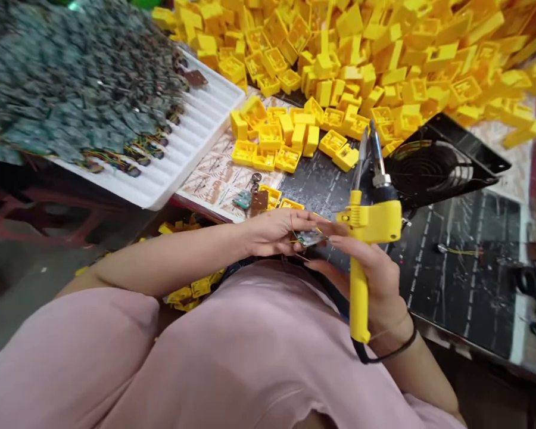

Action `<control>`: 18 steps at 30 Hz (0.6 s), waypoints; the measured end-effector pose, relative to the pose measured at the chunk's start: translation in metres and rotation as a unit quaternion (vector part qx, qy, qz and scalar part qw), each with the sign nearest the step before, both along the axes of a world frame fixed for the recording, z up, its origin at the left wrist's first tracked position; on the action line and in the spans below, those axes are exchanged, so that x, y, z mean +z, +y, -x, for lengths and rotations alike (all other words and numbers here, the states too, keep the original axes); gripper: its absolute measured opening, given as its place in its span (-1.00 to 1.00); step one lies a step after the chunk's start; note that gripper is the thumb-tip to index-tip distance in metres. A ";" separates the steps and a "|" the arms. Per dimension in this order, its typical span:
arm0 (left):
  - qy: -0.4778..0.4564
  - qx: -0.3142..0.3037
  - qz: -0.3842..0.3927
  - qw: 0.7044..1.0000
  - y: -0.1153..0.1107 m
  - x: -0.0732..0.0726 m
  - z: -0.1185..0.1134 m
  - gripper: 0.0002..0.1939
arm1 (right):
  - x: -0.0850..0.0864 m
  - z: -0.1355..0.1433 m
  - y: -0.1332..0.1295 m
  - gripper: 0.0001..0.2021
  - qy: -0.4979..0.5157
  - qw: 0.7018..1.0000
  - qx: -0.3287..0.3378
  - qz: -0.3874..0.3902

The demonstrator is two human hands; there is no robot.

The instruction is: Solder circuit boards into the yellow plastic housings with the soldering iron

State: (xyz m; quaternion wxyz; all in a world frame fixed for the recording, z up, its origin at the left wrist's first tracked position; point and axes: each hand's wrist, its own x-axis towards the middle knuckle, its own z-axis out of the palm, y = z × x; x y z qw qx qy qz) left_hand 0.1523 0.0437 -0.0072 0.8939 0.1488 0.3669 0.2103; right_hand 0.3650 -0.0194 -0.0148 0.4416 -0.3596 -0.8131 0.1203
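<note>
My left hand [281, 231] is in front of my body, fingers closed on a small circuit board [310, 238] with thin red and yellow wires coming off it. My right hand [375, 268] holds a yellow soldering gun [360, 280] upright, its metal tip pointing away from me toward the table. The fingertips of this hand reach to the edge of the board, and whether they also pinch a wire is too small to tell. Just beyond my left hand lie a small green board [242, 199], a brown board piece [259, 202] and some yellow plastic cases [290, 205].
A big heap of yellow cases [384, 77] covers the back of the table. At the left, a white ribbed foam tray [205, 128] carries many wired circuit boards [93, 89]. A black fan [442, 164] stands tilted behind the gun. A wired piece [460, 250] lies on the dark mat [469, 298].
</note>
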 end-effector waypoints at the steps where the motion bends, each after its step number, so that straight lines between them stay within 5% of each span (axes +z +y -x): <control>1: 0.000 -0.003 -0.005 1.000 -0.001 0.000 -0.002 -0.78 | 0.001 0.002 0.001 -0.59 -0.007 1.000 -0.006 -0.017; 5: -0.037 -0.028 -0.064 0.997 -0.005 -0.003 0.004 -0.89 | 0.004 0.003 0.004 -0.45 0.028 0.997 -0.053 -0.048; 12: 0.031 0.049 -0.252 0.966 -0.006 -0.003 0.021 -0.51 | 0.004 0.006 -0.002 -0.48 0.007 0.996 -0.081 -0.023; 18: 0.026 0.159 -0.232 0.959 -0.012 -0.002 -0.003 -0.58 | -0.002 0.017 0.002 -0.65 0.026 0.994 -0.087 -0.055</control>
